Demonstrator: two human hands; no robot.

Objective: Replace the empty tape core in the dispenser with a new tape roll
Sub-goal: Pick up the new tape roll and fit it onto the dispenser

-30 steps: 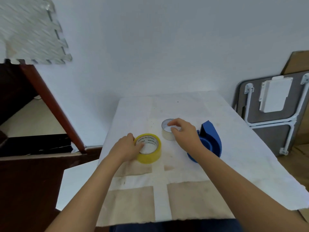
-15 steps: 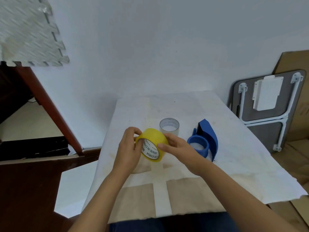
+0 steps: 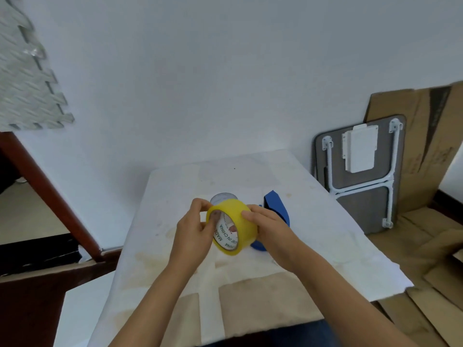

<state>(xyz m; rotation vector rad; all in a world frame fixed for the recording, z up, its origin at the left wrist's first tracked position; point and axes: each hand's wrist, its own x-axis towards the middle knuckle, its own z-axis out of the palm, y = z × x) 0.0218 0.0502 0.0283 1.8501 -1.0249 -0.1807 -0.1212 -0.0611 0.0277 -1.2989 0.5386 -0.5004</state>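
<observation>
Both hands are up at the centre of the frame, gripping the yellow tape roll (image 3: 234, 225) above the bench (image 3: 325, 229): left hand (image 3: 194, 232) pinching its left rim, right hand (image 3: 271, 227) clasping its right side. Behind it peeks the empty tape core (image 3: 223, 197), standing on the cloth. The blue dispenser (image 3: 276, 209) sits just right, partly hidden.

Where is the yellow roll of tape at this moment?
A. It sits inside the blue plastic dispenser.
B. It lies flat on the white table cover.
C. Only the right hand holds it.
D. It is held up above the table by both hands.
D: the yellow roll of tape is lifted off the white table cover, with the left hand and the right hand gripping its opposite sides.
</observation>
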